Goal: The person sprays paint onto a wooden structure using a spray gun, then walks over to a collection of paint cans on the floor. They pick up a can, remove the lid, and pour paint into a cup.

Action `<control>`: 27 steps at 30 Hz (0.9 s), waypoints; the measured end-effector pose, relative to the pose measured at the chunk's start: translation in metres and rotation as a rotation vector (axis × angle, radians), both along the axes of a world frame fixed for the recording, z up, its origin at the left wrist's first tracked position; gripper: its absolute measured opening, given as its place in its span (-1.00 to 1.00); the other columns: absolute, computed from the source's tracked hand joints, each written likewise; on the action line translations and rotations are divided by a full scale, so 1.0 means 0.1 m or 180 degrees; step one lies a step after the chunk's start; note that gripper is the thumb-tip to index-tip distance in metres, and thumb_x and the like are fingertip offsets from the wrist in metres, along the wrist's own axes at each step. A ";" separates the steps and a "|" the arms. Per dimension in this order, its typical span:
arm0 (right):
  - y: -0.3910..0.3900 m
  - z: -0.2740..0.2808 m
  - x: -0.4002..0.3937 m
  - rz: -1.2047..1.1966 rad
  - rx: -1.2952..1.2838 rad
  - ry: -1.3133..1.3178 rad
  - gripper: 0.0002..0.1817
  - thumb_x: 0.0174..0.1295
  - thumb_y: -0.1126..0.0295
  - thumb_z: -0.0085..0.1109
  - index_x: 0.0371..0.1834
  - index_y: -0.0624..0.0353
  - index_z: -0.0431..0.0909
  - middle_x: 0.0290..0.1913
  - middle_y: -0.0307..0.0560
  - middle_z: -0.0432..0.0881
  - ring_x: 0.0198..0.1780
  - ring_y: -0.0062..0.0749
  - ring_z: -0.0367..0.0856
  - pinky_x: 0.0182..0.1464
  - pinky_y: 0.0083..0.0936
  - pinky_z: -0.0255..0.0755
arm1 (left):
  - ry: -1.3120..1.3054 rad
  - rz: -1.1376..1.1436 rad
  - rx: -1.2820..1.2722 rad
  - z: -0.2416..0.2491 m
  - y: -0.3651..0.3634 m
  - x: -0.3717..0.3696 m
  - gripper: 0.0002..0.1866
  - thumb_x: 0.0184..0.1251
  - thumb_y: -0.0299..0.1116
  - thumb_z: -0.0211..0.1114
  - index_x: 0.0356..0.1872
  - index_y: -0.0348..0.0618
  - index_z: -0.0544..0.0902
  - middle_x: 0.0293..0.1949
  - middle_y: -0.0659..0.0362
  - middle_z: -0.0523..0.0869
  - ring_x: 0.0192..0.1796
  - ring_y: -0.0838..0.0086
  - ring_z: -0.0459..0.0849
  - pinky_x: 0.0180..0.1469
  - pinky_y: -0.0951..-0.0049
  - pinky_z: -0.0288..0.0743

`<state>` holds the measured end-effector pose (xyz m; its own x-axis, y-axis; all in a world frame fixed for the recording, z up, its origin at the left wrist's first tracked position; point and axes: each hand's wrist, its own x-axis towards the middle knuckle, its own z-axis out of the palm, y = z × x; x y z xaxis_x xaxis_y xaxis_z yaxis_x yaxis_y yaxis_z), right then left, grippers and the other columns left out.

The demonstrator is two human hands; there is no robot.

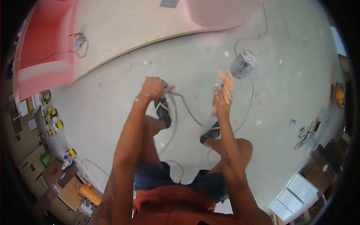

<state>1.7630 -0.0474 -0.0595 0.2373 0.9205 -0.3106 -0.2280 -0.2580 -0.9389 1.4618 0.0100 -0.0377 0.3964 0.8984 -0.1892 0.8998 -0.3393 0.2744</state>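
Observation:
My left hand (pixel 153 88) is closed around the end of a thin grey hose (pixel 185 104), which bends down toward the floor between my feet. My right hand (pixel 222 101) is wrapped round an orange spray gun (pixel 227 89), blurred by motion. A silvery, see-through cup (pixel 243 64) sits up and to the right of the gun, seemingly at its far end. Both hands are raised over the pale floor, apart from each other.
A pink, box-like piece (pixel 45 45) stands at the upper left beside a pale board (pixel 123 22). Hoses and a cable cross the floor. An orange compressor (pixel 90 194) is at the lower left, white drawers (pixel 294 197) at the lower right.

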 end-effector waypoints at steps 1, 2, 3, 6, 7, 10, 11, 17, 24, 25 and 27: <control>0.87 -0.26 0.63 -0.0086 -0.0211 0.0084 -0.72 0.47 0.11 0.21 -0.17 0.10 0.56 -0.57 -0.36 0.37 -0.61 -0.74 0.27 -0.63 -0.63 0.16 | 0.0187 -0.0100 -0.0335 0.01 0.99 0.72 -0.43 0.40 0.15 0.21 -0.53 -0.19 0.76 -0.53 -0.09 0.69 -0.38 -0.06 0.66 -0.23 0.06 0.52; 1.87 -0.89 0.84 -0.0070 -0.0283 0.0076 -0.71 0.47 0.11 0.20 -0.26 0.11 0.56 -0.60 -0.34 0.36 -0.61 -0.72 0.29 -0.63 -0.61 0.17 | 0.0282 -0.0100 -0.0529 -0.34 1.98 1.01 -0.44 0.41 0.12 0.21 -0.54 -0.19 0.76 -0.52 -0.09 0.70 -0.38 -0.07 0.66 -0.23 0.05 0.52; 1.97 -1.37 0.68 -0.0122 -0.0139 -0.0030 -0.70 0.47 0.12 0.20 -0.30 0.13 0.55 -0.59 -0.33 0.37 -0.61 -0.70 0.31 -0.63 -0.60 0.19 | 0.0457 -0.0030 -0.0634 -0.47 2.04 0.95 -0.45 0.41 0.11 0.22 -0.52 -0.21 0.75 -0.51 -0.10 0.70 -0.38 -0.08 0.65 -0.22 0.04 0.52; 2.28 -1.81 0.45 -0.0126 0.0335 -0.0260 -0.72 0.47 0.15 0.19 -0.31 0.10 0.51 -0.60 -0.39 0.33 -0.66 -0.73 0.21 -0.64 -0.61 0.09 | 0.0771 0.0087 -0.0762 -0.11 1.90 0.85 -0.55 0.40 0.02 0.27 -0.33 -0.25 0.72 -0.37 -0.09 0.73 -0.25 -0.03 0.67 -0.12 0.09 0.52; 2.27 -1.96 0.37 -0.0116 0.0544 -0.0393 -0.75 0.47 0.17 0.19 -0.28 0.05 0.48 -0.61 -0.45 0.29 -0.71 -0.79 0.11 -0.66 -0.65 -0.02 | 0.0790 0.0074 -0.0690 -0.11 1.74 0.79 -0.55 0.40 0.02 0.27 -0.33 -0.25 0.72 -0.37 -0.09 0.73 -0.25 -0.03 0.67 -0.12 0.09 0.52; 2.37 -2.07 0.19 -0.0372 0.0384 0.0417 -0.77 0.45 0.19 0.22 -0.30 0.05 0.48 -0.56 -0.39 0.38 -0.71 -0.78 0.12 -0.66 -0.66 -0.01 | 0.0805 -0.0124 -0.0529 -0.13 1.49 0.66 -0.61 0.40 -0.05 0.30 -0.18 -0.27 0.68 -0.24 -0.07 0.72 -0.12 0.03 0.66 -0.02 0.15 0.49; 2.35 -2.14 0.20 -0.0381 0.0416 0.0414 -0.77 0.45 0.19 0.22 -0.30 0.05 0.48 -0.56 -0.39 0.38 -0.71 -0.78 0.12 -0.66 -0.66 -0.01 | 0.0913 -0.0042 -0.0629 -0.11 1.42 0.69 -0.60 0.42 -0.04 0.28 -0.17 -0.27 0.67 -0.21 -0.07 0.72 -0.09 0.02 0.65 0.02 0.14 0.48; 2.25 -2.13 0.24 -0.0447 0.0366 0.0708 -0.81 0.42 0.21 0.25 -0.22 0.01 0.48 -0.45 -0.35 0.46 -0.67 -0.78 0.16 -0.64 -0.67 0.02 | 0.1079 0.0096 -0.0694 -0.02 1.46 0.71 -0.61 0.42 -0.07 0.27 -0.12 -0.25 0.74 -0.20 -0.07 0.75 -0.07 0.04 0.67 0.04 0.13 0.51; 2.27 -2.24 0.14 -0.0594 0.0227 0.0910 -0.75 0.43 0.19 0.22 -0.20 0.14 0.48 -0.47 -0.30 0.49 -0.66 -0.71 0.19 -0.62 -0.63 0.12 | 0.1049 0.0109 -0.0748 -0.05 1.53 0.64 -0.65 0.42 -0.17 0.27 -0.06 -0.28 0.77 -0.29 -0.08 0.78 -0.25 0.12 0.71 -0.08 0.22 0.55; 2.25 -2.21 0.13 -0.0655 0.0180 0.0876 -0.75 0.44 0.20 0.22 -0.18 0.15 0.48 -0.44 -0.28 0.52 -0.67 -0.72 0.19 -0.62 -0.63 0.11 | 0.1015 0.0135 -0.0808 -0.05 1.54 0.63 -0.65 0.42 -0.18 0.27 -0.06 -0.28 0.77 -0.30 -0.07 0.78 -0.25 0.13 0.70 -0.08 0.23 0.55; 2.19 -2.16 0.17 -0.0595 0.0371 0.1024 -0.76 0.44 0.20 0.21 -0.16 0.15 0.48 -0.42 -0.26 0.55 -0.67 -0.73 0.19 -0.62 -0.64 0.11 | 0.1046 0.0140 -0.0799 -0.08 1.57 0.57 -0.66 0.41 -0.19 0.28 -0.06 -0.27 0.77 -0.29 -0.07 0.78 -0.26 0.14 0.70 -0.09 0.24 0.55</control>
